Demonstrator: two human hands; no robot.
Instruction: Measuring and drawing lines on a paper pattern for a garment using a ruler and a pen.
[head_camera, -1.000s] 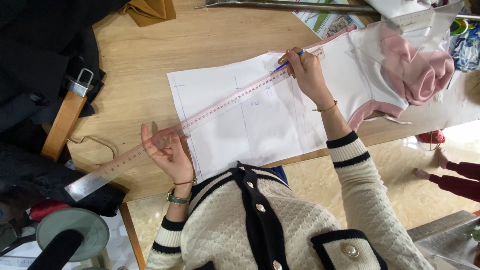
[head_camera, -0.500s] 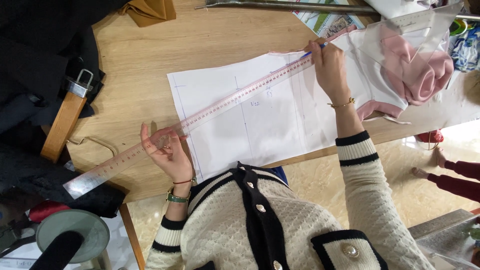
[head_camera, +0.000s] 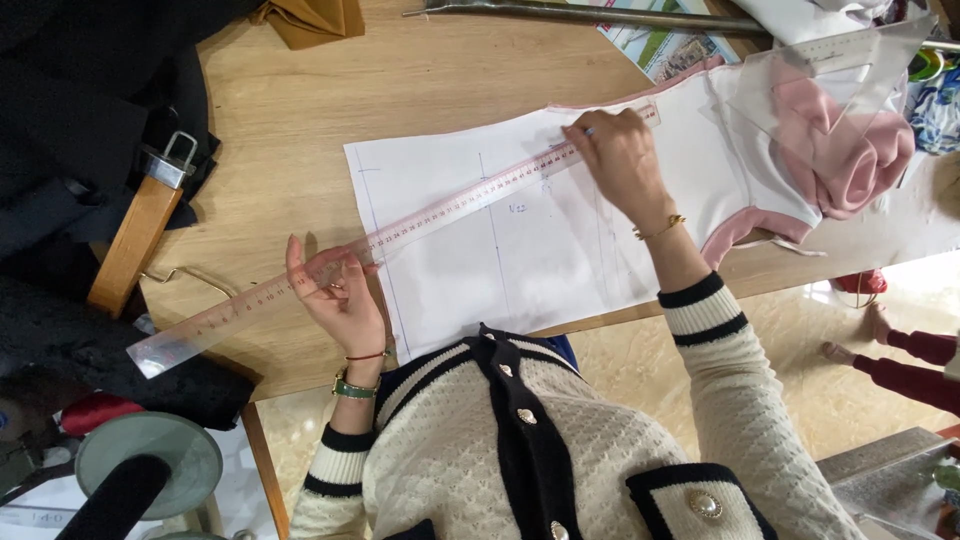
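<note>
Left hand (head_camera: 335, 290) lies open, fingers spread flat, pinning the long clear ruler (head_camera: 390, 237) to the wooden surface (head_camera: 300, 110) at its near-left stretch. Right hand (head_camera: 617, 150) is closed around a pen (head_camera: 587, 131) at the ruler's far-right end, tip on the white pattern paper (head_camera: 560, 250). To my eye, a clean line needs steady left-hand pressure and the pen hugging the ruler's edge.

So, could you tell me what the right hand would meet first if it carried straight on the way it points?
The right hand points along the ruler; first would probably be the ruler's far end, then the white-and-pink garment.
</note>
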